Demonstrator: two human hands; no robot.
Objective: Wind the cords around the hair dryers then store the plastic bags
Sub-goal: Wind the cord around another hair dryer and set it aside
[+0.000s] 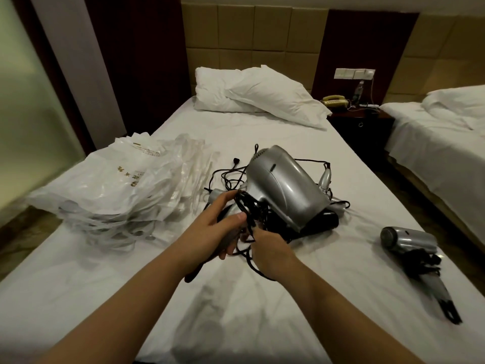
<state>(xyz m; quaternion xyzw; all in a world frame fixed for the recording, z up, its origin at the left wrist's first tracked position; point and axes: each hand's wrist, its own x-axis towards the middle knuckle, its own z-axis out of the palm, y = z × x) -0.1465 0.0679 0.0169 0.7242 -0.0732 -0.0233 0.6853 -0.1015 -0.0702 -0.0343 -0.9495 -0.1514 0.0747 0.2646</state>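
Currently the silver hair dryer [284, 187] is held up over the middle of the bed [262, 298], barrel tilted, rear grille pointing away from the camera. Left hand [215, 227] is closed around its handle, thumb on top of the black cord [248, 219] loops already bunched at the handle. Right hand [273, 250] is closed on the same cord just below the handle; a slack length hangs down onto the sheet between the forearms.

Behind the held dryer: a pile of more dryers [328, 190] with tangled cords, one plug [234, 160] lying out toward the bags. Exact count in the pile can't be told.

Right side of the bed, well apart from the pile: one wound dryer [409, 240] lying flat, cord wrapped around its handle.

Left side of the bed: a stack of clear plastic bags [126, 190] with gold print, touching the bed edge.

Pillows [257, 93] at the headboard. Nightstand [359, 122] beside the bed carries a phone [334, 101].
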